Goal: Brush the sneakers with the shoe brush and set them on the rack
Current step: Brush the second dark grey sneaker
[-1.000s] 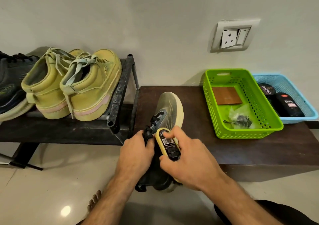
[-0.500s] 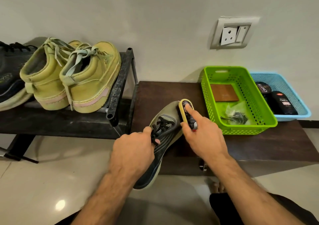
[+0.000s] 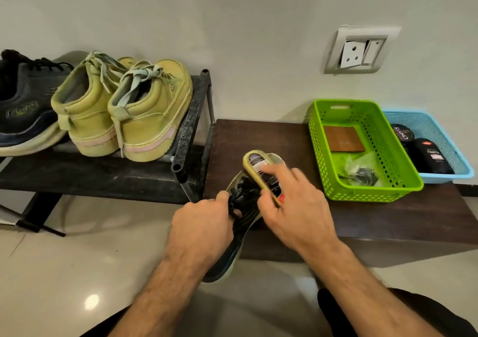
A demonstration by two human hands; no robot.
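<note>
Pale wall and glossy floor frame a dark wooden surface (image 3: 388, 215) beside a black shoe rack (image 3: 191, 122). Left hand (image 3: 201, 230) grips the dark sneaker (image 3: 243, 233) at its laces, toe propped over the surface's front left edge. Right hand (image 3: 294, 212) clasps the yellow shoe brush (image 3: 258, 168), bristles on the toe. A green basket (image 3: 372, 192) and blue basket (image 3: 457, 155) sit at the right end. On the rack stand two yellow-green sneakers (image 3: 144, 111) and one dark sneaker (image 3: 23, 109), apparently finished. Brushing is judged mid-course; racking this shoe remains. Against the frame half a second earlier, the brush sits slightly farther back along the toe, the shoe little shifted.
</note>
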